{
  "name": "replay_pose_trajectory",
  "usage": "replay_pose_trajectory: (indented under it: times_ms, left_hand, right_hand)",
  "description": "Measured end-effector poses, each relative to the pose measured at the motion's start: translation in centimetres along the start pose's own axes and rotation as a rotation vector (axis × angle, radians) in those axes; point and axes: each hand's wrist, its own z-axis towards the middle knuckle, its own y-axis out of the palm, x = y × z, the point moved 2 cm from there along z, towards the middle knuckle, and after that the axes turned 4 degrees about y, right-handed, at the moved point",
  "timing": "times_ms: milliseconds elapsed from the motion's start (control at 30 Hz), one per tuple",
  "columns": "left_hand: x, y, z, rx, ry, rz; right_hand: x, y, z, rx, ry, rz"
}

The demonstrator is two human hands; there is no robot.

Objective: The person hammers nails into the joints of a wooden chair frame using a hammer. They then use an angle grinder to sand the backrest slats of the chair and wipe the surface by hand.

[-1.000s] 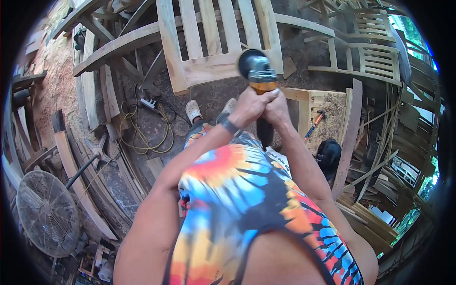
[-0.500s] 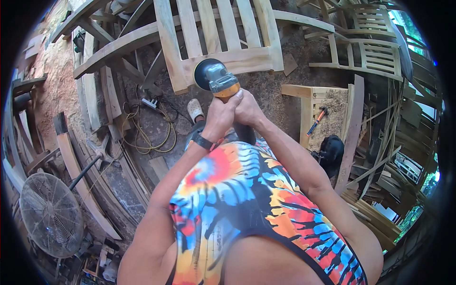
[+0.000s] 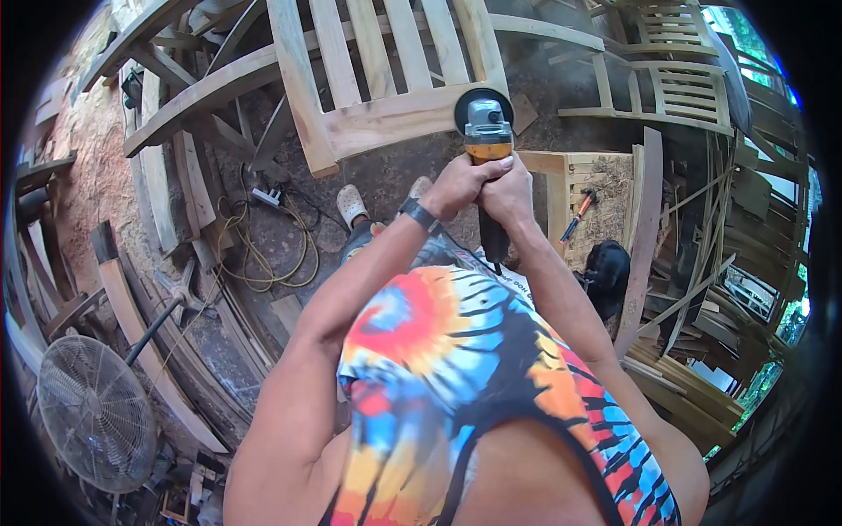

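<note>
Both my hands are wrapped round an angle grinder (image 3: 488, 133) with an orange-and-grey head and a dark round disc. My left hand (image 3: 465, 182) grips it just behind the head. Close beside it, my right hand (image 3: 509, 193) holds the body, and the dark handle end hangs below toward my shirt. The disc lies over the right end of the bottom rail of a slatted wooden chair back (image 3: 395, 121). Whether disc and wood touch is hard to tell.
A yellow cable (image 3: 263, 263) and a white power strip (image 3: 267, 198) lie on the floor at left. A caged fan (image 3: 96, 412) stands at lower left. On the right, a hammer (image 3: 579, 215) rests on a wooden box (image 3: 605, 175) beside a black object (image 3: 607, 276). Boards (image 3: 158, 333) lie along both sides.
Both hands have carried the grinder to the right, from the left part of the rail to its right end. The grinder's head now points more straight ahead. My view has shifted slightly.
</note>
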Motion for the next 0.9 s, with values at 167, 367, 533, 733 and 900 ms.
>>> replay_pose_trajectory:
  times_ms: [167,367,533,733,900]
  left_hand:
    - [1.3,-1.1,-4.4,0.413,0.11,0.365]
    - [2.7,-4.4,-9.5,0.58,0.035,0.419]
    - [1.2,-4.9,-7.7,0.5,0.06,0.335]
    - [-0.5,-0.7,-2.0,0.11,-0.046,0.0]
    - [-0.5,5.0,2.6,-0.163,-0.091,-0.026]
  right_hand:
    - [0.2,3.5,-0.1,-0.442,-0.117,0.319]
    - [-4.1,7.7,-2.3,-0.573,-0.236,0.369]
    - [-4.0,6.0,-2.0,-0.48,-0.158,0.221]
    - [-1.4,0.2,-0.7,-0.179,0.026,-0.061]
    - [0.4,-5.7,-0.2,0.193,0.145,-0.211]
